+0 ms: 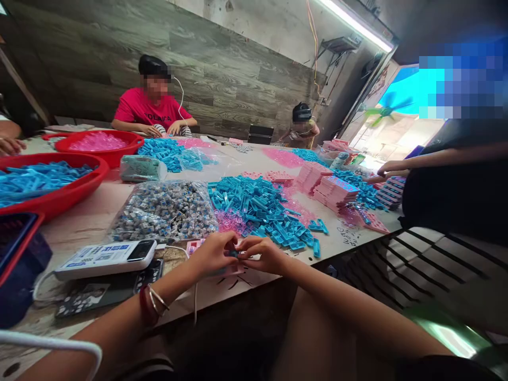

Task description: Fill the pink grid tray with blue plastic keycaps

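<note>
My left hand (214,254) and my right hand (264,254) meet at the near table edge, fingertips pinched together on a small blue plastic part (234,253) over a pink tray piece (194,246). Just beyond them lies a heap of blue plastic clips (262,209) mixed with clear pink pieces (228,222). A clear bag of small grey-blue parts (164,211) sits to the left of the heap.
A white power bank (105,257) and a phone (109,288) lie at the near left. Red basins (59,198) hold blue and pink parts. Stacked pink trays (335,191) stand right. Other people sit around the table; one person's hand (387,172) rests at right.
</note>
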`<state>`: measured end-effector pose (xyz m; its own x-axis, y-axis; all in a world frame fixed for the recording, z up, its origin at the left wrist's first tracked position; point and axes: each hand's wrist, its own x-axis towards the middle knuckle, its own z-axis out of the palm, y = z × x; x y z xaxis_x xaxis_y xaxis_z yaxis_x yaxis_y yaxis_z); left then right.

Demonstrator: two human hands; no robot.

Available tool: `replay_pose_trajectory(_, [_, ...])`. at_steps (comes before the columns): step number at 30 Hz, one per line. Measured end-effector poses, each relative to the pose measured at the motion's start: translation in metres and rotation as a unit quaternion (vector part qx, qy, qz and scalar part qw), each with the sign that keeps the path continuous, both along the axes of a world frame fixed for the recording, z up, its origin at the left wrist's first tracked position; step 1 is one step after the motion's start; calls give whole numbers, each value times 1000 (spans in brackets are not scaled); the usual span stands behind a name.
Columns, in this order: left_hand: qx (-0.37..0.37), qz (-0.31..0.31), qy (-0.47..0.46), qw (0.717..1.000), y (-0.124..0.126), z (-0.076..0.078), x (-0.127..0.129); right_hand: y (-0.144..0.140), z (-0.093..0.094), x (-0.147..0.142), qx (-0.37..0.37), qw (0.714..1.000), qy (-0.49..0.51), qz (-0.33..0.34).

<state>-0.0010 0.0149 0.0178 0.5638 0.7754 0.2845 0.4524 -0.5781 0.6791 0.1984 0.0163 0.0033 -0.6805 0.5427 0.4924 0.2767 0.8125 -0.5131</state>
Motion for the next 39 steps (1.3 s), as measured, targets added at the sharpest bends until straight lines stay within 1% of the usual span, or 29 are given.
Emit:
replay_pose_trajectory(3, [58,-2,13,998,-4,-1,-1,-5,8,-3,-27,999,11,-33])
replay_pose_trajectory(5, [100,9,41,994,-7,-1,-1,-5,13,-3,-65,994,10,-88])
replay_pose_trajectory(7, [121,26,80,989,-8,-2,-1,-3,15,-1,-113,980,-12,-165])
replay_pose_trajectory(9, [117,44,111,986,-9,-2,-1,0,13,1,-187,957,-46,-218])
replay_pose_trajectory(10, [110,50,117,986,-8,-3,-1,2,11,2,-234,944,-59,-224])
replay_pose_trajectory(13, [107,58,114,986,-8,-3,-1,3,6,-1,-359,910,-54,-198])
replay_pose_trajectory(17, [118,64,95,986,-10,0,-1,0,12,-11,-437,883,-53,-159])
replay_pose_trajectory(21, [128,79,32,988,-14,7,-2,-7,23,-21,-519,840,-32,-155])
replay_pose_trajectory(24, [129,78,23,988,-16,11,-3,-13,25,-25,-552,821,0,-142])
replay_pose_trajectory(26, [133,71,35,988,-17,13,-3,-16,24,-27,-580,803,22,-139])
replay_pose_trajectory(30, [140,62,57,987,-17,11,-3,-18,21,-33,-609,771,92,-162])
replay_pose_trajectory(35, [135,65,65,987,-15,6,-3,-16,14,-41,-619,740,147,-220])
replay_pose_trajectory(37, [141,62,74,985,-15,5,-3,-16,15,-41,-616,742,144,-223])
replay_pose_trajectory(39, [148,68,94,982,-15,4,-3,-15,19,-38,-603,762,118,-204])
